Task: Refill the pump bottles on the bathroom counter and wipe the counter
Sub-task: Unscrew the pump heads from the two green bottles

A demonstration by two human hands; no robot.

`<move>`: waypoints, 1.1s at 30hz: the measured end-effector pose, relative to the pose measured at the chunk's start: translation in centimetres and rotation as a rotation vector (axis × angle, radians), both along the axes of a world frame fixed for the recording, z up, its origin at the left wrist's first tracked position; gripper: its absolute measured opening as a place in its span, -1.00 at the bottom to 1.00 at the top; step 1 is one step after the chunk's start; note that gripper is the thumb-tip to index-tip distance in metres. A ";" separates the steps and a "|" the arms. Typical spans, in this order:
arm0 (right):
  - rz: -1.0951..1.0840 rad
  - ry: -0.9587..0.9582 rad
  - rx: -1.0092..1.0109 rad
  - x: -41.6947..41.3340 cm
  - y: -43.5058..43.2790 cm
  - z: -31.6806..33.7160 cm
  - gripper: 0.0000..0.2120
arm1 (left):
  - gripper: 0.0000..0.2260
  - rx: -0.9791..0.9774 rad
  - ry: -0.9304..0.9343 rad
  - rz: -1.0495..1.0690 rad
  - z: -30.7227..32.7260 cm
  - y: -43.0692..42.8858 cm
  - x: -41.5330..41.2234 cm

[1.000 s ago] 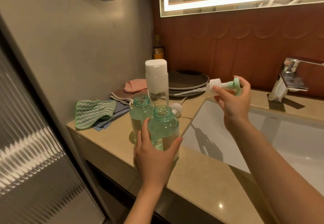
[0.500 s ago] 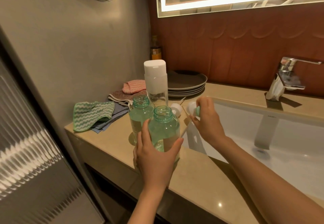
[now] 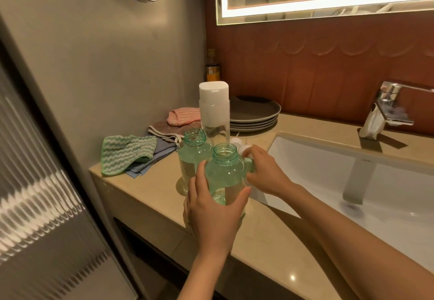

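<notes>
Two green translucent bottles stand uncapped on the beige counter (image 3: 270, 241). My left hand (image 3: 215, 215) grips the near bottle (image 3: 225, 173) around its body. The far bottle (image 3: 192, 156) stands just behind it to the left. My right hand (image 3: 265, 173) is down at the counter right of the near bottle, fingers curled round a green and white pump head (image 3: 249, 162), mostly hidden. Another white pump head (image 3: 236, 141) lies behind. A tall clear refill bottle (image 3: 214, 111) with a white cap stands upright behind the green ones.
Folded cloths lie at the counter's left end: a green striped one (image 3: 124, 153), a blue one (image 3: 162, 149), a pink one (image 3: 184, 116). Grey plates (image 3: 254, 114) are stacked at the back. The white sink (image 3: 352, 182) and chrome tap (image 3: 385, 109) are to the right.
My right hand came down with the pump head from above the sink to the counter beside the near bottle. My left hand kept its grip on that bottle.
</notes>
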State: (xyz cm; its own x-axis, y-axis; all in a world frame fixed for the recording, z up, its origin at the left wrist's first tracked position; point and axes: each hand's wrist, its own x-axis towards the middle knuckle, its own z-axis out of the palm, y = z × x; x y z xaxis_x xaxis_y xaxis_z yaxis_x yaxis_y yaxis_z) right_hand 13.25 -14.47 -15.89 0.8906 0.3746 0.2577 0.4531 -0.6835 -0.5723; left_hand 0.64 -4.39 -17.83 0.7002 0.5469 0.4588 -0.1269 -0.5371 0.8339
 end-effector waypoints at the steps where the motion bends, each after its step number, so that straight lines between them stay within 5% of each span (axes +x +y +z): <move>1: 0.007 0.014 0.010 0.0 0.1 0.1 -0.64 | -0.15 -0.001 -0.003 0.004 0.0 0.0 0.0; 11: -0.014 0.064 0.061 0.9 0.5 0.0 -0.68 | -0.15 0.002 0.003 0.013 0.1 -0.1 0.0; 24: 0.016 0.230 0.281 1.4 -0.8 -1.4 -0.19 | -0.15 0.005 0.009 -0.007 0.2 0.0 0.1; 33: -0.058 0.101 0.116 2.3 -1.7 -1.0 -0.33 | -0.15 -0.001 0.000 -0.017 0.0 0.0 0.0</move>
